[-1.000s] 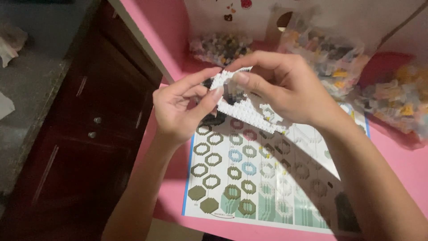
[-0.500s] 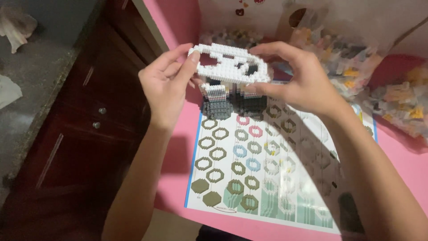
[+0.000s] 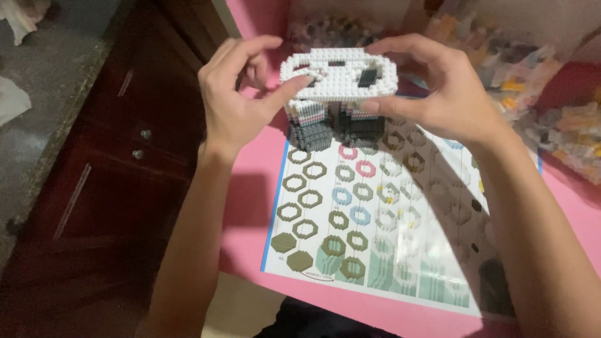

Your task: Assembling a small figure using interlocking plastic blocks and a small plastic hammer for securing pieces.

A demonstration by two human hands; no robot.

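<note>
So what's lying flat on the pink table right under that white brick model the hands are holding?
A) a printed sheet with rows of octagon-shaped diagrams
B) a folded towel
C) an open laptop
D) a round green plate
A: beneath the white brick model, held between the left hand and the right hand, a printed instruction sheet covered in rows of octagon outlines lies flat on the pink table.

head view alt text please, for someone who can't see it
Two hands, left and right, hold a white brick model with grey legs above an instruction sheet of octagon diagrams on a pink table; bags of bricks lie behind.
</note>
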